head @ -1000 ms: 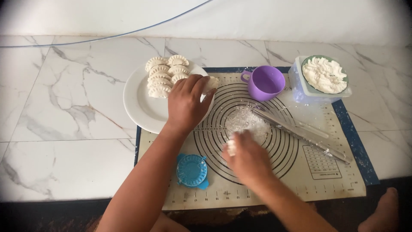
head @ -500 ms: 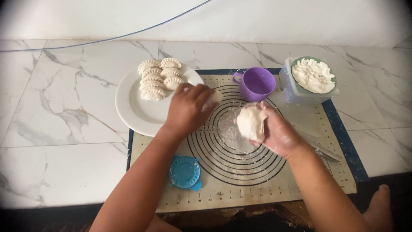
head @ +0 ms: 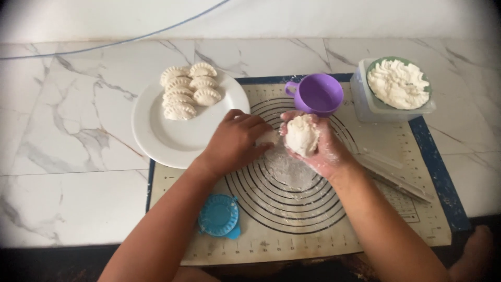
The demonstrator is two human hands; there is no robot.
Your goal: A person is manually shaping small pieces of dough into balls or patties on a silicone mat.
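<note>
Right hand, frame centre, floury, palm up, fingers curled around dough ball; ball cupped in palm, lifted off mat. Left hand just left of it, palm down, fingers bent, tips pinching small dough piece right beside ball; touching ball or not, cannot tell.

Below hands: silicone pastry mat, beige, dark concentric rings in middle, ruler marks along lower edge, small printed chart at lower right, blue border. Flour patch on rings under hands.

White plate at centre left, right rim overlapping mat's left edge, just beside left hand. Crimped dumplings, half-moon shape, pale, clustered on plate's upper part, touching one another.

Purple cup above hands, upper centre, handle to left, on mat. Clear square container at upper right, on mat's corner, holding green-rimmed bowl full of white filling.

Blue dumpling press, round, closed flat, lower centre-left on mat, near left forearm. Clear plastic rolling pin, lying diagonal, right of right wrist, on mat.

White marble floor with grey veins all around mat. Thin blue cable across upper left. Bare foot at lower right corner, off mat.
</note>
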